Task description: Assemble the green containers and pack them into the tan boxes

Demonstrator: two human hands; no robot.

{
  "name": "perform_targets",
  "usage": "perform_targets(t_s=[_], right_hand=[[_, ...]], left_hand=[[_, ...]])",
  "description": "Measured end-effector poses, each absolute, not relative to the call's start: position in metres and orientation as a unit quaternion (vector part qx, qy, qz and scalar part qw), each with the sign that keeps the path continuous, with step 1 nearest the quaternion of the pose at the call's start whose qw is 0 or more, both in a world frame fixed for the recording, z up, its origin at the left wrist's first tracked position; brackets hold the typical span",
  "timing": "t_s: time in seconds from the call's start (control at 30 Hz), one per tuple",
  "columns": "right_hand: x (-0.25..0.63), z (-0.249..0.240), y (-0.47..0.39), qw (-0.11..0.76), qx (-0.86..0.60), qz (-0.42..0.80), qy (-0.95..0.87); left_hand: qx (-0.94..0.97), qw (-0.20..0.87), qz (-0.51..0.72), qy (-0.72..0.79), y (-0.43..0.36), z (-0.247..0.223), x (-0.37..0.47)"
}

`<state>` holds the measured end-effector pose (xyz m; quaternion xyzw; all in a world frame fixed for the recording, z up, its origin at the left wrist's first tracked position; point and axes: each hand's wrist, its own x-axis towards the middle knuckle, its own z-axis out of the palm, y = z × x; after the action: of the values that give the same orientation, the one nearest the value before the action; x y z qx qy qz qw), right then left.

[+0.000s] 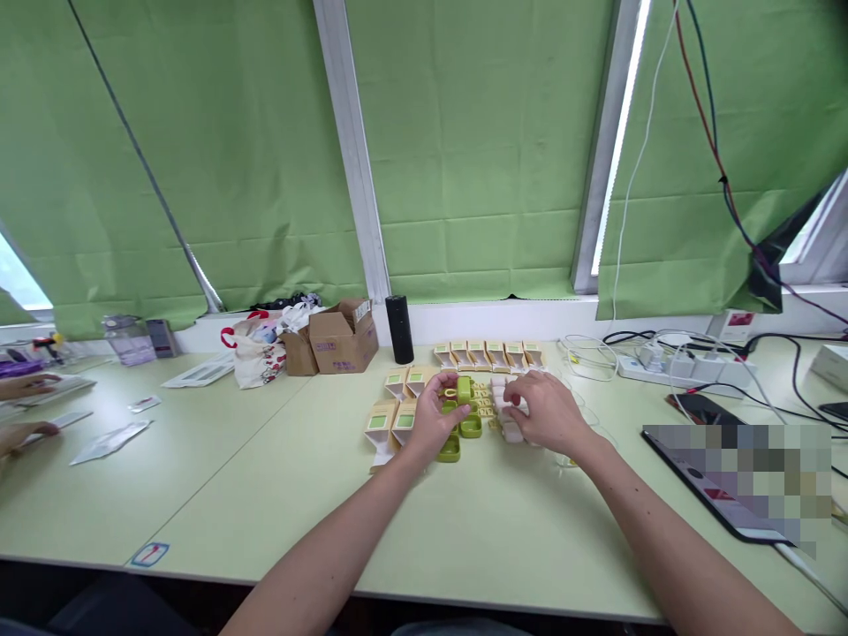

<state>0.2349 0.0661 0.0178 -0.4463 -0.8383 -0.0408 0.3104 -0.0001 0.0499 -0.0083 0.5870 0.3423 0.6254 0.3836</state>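
Note:
My left hand [434, 413] is closed round a small green case [465, 389] with a yellowish loop at its left side. Below it on the table lie more green cases, one of them an open tray [449, 449]. My right hand [541, 408] is bent over a cluster of white pieces [511, 431], fingertips pressed on or around one of them. Small yellow pieces [486, 402] lie between the hands. Open cream boxes with green panels [379, 424] stand left of my left hand, and a row of similar boxes [487, 355] stands behind.
A black cylinder [398, 329], a cardboard box [343, 340] and a white bag [255, 353] stand at the back. Cables and a power strip [689, 369] lie at the right, with a tablet [722, 495] nearer. Another person's hands [26, 433] are at the far left.

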Motion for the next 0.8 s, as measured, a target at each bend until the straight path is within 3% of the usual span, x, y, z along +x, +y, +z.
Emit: perform_targets(t_s=[0.2,0.43,0.63,0.8], right_hand=[[0.233,0.007,0.061,0.171,-0.439,-0.096,-0.877],[0.228,0.0,0.059,0.133,-0.437,-0.138,-0.879],[0.227,0.013,0.057,0.254,-0.421,-0.014,-0.871],[0.22,0.019,0.062,0.481,-0.349,0.326,-0.735]], left_hand=[[0.52,0.456,0.65,0.315,0.051,-0.009,-0.001],[0.513,0.461,0.657,0.305,0.051,-0.007,0.0],[0.496,0.478,0.66,0.299,0.052,-0.009,-0.001],[0.496,0.477,0.657,0.308,0.052,-0.008,-0.001]])
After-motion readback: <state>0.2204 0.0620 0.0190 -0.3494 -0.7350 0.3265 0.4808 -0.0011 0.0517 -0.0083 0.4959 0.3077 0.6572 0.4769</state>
